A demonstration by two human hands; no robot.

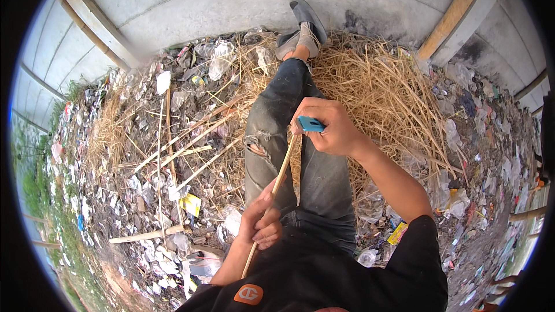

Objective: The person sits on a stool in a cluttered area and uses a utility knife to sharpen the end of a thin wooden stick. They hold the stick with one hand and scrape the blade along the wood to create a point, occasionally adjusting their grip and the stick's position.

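Note:
My left hand [260,222] is closed around a thin bamboo strip [282,169], which slants from near my waist up between my thighs. At the strip's far end, my right hand [332,126] grips a blue utility knife [311,123]. Its blade is hidden from me, and the right thumb and fingers press close to the strip's tip. My legs [272,115] are stretched out under both hands, in worn dark jeans with a tear at the left knee. A heap of pale shavings [376,98] lies beside and partly under my legs.
Several bamboo strips and sticks [196,138] lie on litter-strewn ground to the left, with a crosswise stick [144,235] nearer me. Beyond my sandalled feet stands a grey concrete wall [231,0] with posts [457,14]. Yellow packets [398,233] and plastic scraps lie around.

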